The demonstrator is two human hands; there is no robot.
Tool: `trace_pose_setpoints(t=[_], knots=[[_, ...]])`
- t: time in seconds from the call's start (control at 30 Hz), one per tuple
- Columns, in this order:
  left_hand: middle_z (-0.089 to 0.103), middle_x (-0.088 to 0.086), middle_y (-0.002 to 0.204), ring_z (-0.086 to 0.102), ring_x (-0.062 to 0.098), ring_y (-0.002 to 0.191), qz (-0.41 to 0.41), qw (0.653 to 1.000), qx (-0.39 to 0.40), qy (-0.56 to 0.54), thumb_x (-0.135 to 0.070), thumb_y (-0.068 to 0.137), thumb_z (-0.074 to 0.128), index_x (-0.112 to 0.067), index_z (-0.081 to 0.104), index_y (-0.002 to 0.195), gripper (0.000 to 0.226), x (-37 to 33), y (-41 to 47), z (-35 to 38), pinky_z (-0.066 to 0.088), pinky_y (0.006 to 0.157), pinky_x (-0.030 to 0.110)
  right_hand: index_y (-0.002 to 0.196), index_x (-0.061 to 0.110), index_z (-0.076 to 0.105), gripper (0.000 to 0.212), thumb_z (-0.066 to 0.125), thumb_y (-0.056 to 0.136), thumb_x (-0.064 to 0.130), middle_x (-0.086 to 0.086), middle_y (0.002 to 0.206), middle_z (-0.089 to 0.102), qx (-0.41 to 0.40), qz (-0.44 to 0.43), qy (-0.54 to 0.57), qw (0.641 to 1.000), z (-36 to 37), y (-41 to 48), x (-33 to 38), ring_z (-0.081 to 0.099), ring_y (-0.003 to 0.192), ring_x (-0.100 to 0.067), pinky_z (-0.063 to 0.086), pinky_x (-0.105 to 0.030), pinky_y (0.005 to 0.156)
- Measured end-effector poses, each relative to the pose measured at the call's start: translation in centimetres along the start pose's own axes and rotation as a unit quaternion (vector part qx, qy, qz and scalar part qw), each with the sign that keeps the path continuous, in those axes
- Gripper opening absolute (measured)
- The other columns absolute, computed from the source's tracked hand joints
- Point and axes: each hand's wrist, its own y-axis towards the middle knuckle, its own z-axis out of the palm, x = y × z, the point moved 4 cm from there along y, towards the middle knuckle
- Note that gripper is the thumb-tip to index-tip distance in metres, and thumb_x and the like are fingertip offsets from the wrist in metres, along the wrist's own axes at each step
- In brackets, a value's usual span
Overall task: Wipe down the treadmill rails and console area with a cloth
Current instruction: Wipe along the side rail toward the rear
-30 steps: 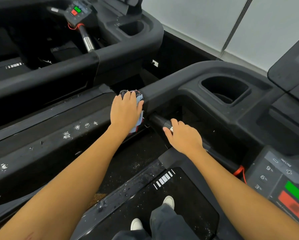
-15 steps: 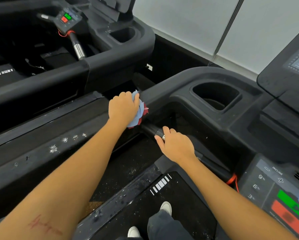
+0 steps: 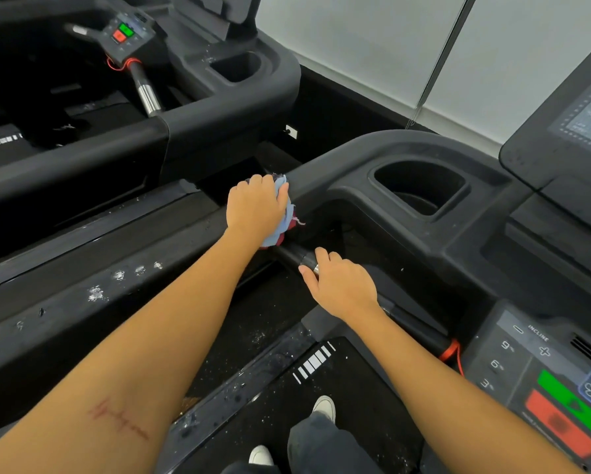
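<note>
A bunched blue and dark red cloth [image 3: 288,218] is being gripped by the left hand [image 3: 257,208], with the fingers being curled over the top of the bundle. The cloth is being pressed against the near end of the treadmill's left side rail [image 3: 335,162], where the black moulded arm is curving round from the console. Part of the fabric is hanging out below the palm, on the rail's inner face.

The right hand [image 3: 343,290] is being closed round the inner handlebar [image 3: 296,255], just below and beside the cloth. Its thumb is being laid along the bar's near side, next to a metal sensor band [image 3: 314,266]. A short stretch of bare bar is being left between this hand and the cloth.

A deep cup holder [image 3: 420,189] is being shown in the left corner of the console, past the rail's bend. At the right edge, a keypad [image 3: 513,354] with incline numbers, a green button [image 3: 568,393] and a red button [image 3: 557,425] are being shown. A red cord [image 3: 451,350] is being looped at the handlebar's console end. The display screen [image 3: 588,121] is being cut off by the upper right edge.

The belt [image 3: 349,381] is being stood on in white shoes [image 3: 325,408], and white specks are being seen along the left foot rail [image 3: 239,384]. A second treadmill [image 3: 225,104] is standing alongside on the left.
</note>
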Motion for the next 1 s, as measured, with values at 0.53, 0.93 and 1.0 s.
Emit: trace_pose_setpoints(t=[0.53, 0.93, 1.0], knots=[[0.057, 0.017, 0.114, 0.056, 0.031, 0.096, 0.020, 0.992, -0.009, 0.126, -0.044, 0.094, 0.037, 0.002, 0.045, 0.124, 0.055, 4.9, -8.3, -0.6, 0.044, 0.088, 0.041, 0.128, 0.012, 0.042, 0.052, 0.025, 0.098, 0.050, -0.005, 0.096, 0.061, 0.000, -0.006, -0.003, 1.000, 0.1, -0.2, -0.2, 0.059, 0.073, -0.018, 0.034, -0.025, 0.056], [0.054, 0.017, 0.123, 0.053, 0.032, 0.108, -0.026, 0.994, 0.056, -0.089, -0.048, 0.090, 0.044, -0.004, 0.045, 0.129, 0.058, 6.4, -6.1, -1.9, 0.040, 0.092, 0.038, 0.127, 0.012, 0.043, 0.051, 0.026, 0.098, 0.050, -0.006, 0.099, 0.062, 0.000, -0.007, -0.010, 1.000, 0.2, -0.1, -0.1, 0.060, 0.078, -0.020, 0.034, -0.026, 0.058], [0.051, 0.015, 0.127, 0.051, 0.031, 0.112, 0.025, 0.999, -0.012, 0.016, -0.047, 0.087, 0.049, -0.004, 0.039, 0.133, 0.064, 5.6, -8.6, -1.8, 0.040, 0.097, 0.039, 0.127, 0.012, 0.043, 0.051, 0.026, 0.098, 0.050, -0.006, 0.099, 0.062, -0.002, -0.005, -0.008, 1.000, 0.2, -0.2, -0.1, 0.060, 0.078, -0.019, 0.034, -0.026, 0.058]])
